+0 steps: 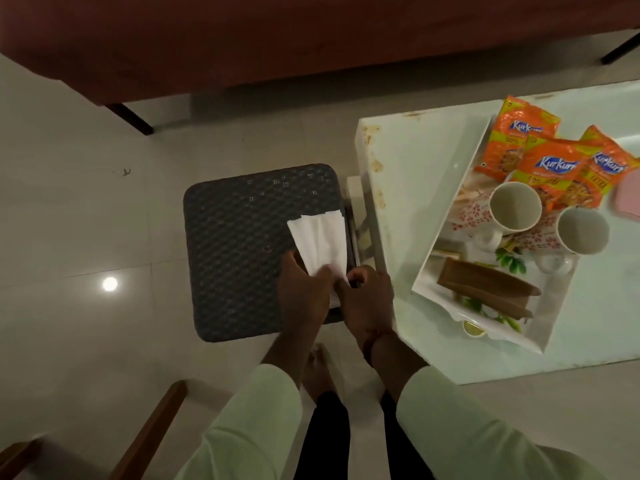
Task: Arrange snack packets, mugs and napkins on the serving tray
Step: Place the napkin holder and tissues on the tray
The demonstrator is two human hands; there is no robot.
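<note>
Both hands hold a white paper napkin above a dark woven stool. My left hand pinches its lower end with the thumb on top, and my right hand grips the same end from the right. On the white table to the right lies a white serving tray. It carries three orange snack packets, two white flowered mugs standing upright, and a brown wooden holder.
A dark red sofa fills the top of the view, with black legs on the pale tiled floor. A pink object lies at the table's right edge. A wooden chair arm shows at the bottom left. My bare foot is below my hands.
</note>
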